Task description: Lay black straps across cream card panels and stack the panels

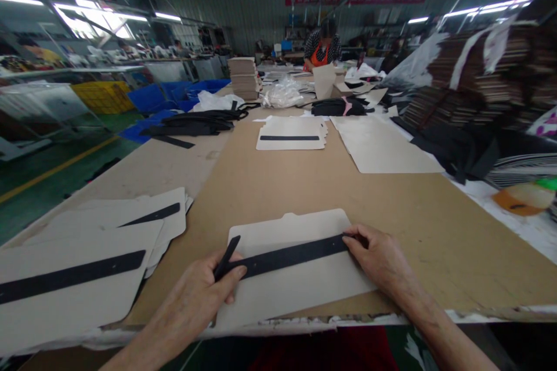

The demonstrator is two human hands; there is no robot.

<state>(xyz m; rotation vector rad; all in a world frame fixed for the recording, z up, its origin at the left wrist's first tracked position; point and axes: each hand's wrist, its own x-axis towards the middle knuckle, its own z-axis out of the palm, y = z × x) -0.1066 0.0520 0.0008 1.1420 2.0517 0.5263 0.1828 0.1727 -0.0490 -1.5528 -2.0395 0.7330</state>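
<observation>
A cream card panel [296,290] lies flat at the near edge of the brown cardboard table top [304,185]. A black strip [291,256] runs across its middle. My left hand [200,295] pinches the strip's left end, which curls upward off the panel. My right hand [378,258] presses its fingertips on the strip's right end, fingers closed on it. Both hands rest on the panel.
Finished panels with black strips [87,261] are piled at the near left. Another stack of panels [290,133] and a plain sheet [383,148] lie farther up. Loose black strips [195,124], dark fabric stacks [478,87] and a person in an orange apron [322,49] are beyond.
</observation>
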